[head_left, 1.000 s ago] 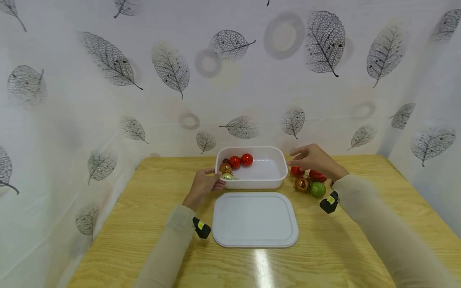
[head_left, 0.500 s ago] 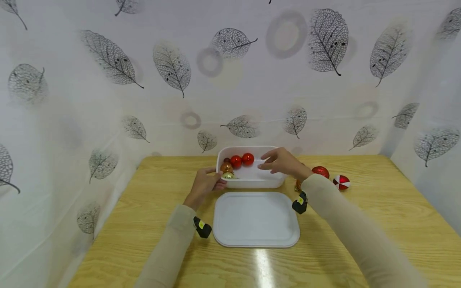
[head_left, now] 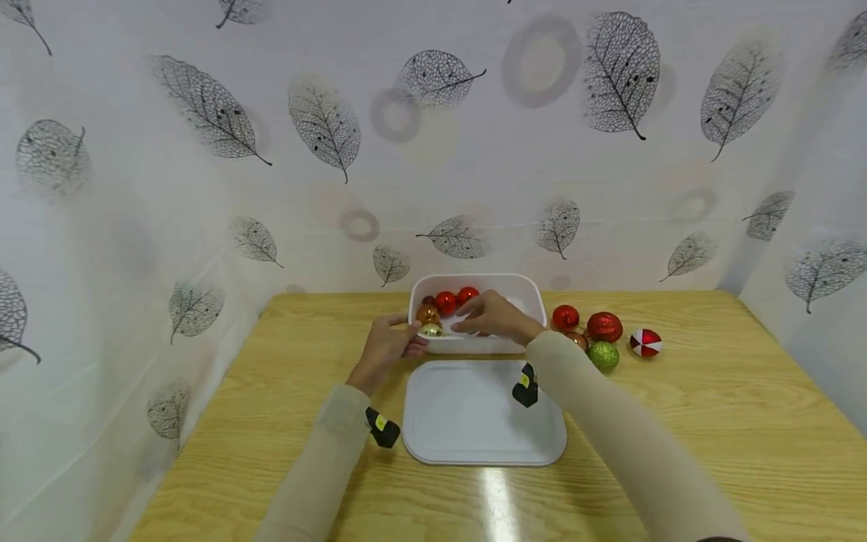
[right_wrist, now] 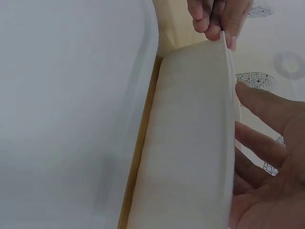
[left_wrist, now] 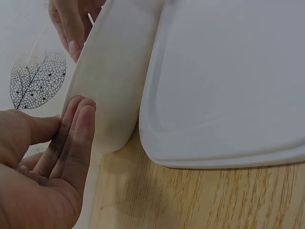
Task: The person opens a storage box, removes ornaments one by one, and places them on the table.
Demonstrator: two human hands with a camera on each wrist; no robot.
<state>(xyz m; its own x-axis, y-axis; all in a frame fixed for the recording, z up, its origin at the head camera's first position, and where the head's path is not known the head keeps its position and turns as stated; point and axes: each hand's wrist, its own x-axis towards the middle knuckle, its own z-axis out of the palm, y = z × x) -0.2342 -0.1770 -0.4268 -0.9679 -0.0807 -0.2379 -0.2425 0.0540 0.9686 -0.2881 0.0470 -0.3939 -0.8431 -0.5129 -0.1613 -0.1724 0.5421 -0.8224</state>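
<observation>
My left hand grips the left front corner of a white plastic box. In the left wrist view, the fingers lie along the box's outer wall, with the thumb at its rim. Inside, at the left, are red Christmas baubles, a copper bauble, a pale gold bauble and a small dark red one. My right hand reaches down into the box, fingers bent, beside these baubles. The front wall hides its fingertips in the right wrist view; I cannot tell whether it holds anything.
A flat white lid lies in front of the box on the wooden table. To the box's right sit a red bauble, a glittery red one, a green one, a partly covered copper one and a red-and-white one.
My right hand has moved left from above the loose baubles and down into the box, uncovering the baubles at the right. My left hand stays at the box's corner.
</observation>
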